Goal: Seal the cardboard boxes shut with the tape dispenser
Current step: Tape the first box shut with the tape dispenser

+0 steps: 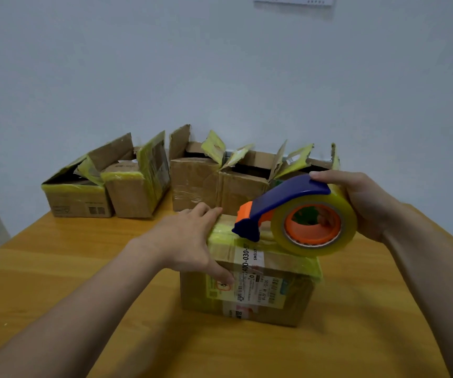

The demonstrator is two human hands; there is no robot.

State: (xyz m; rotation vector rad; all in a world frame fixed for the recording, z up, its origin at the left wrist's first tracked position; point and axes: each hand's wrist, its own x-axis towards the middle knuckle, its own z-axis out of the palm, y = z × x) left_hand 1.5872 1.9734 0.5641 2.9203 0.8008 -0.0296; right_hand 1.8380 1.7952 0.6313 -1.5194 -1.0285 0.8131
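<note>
A rectangular cardboard box [247, 293], banded with yellowish tape, is set on the smooth wooden bench [83, 268]. Its top is pressed by the flat-fingered left hand [192, 241]. On that top, a blue-and-orange plastic tape dispenser [288, 203] with a glossy round roll is gripped by the right hand [364, 203].

A closed, labelled cardboard box [247, 290] with yellow tape sits under the left hand [190, 241]. The blue-and-orange tape dispenser [288, 211], gripped by the right hand [367, 203], touches its top. Other open-flapped boxes [195, 181] stand beyond both hands.
</note>
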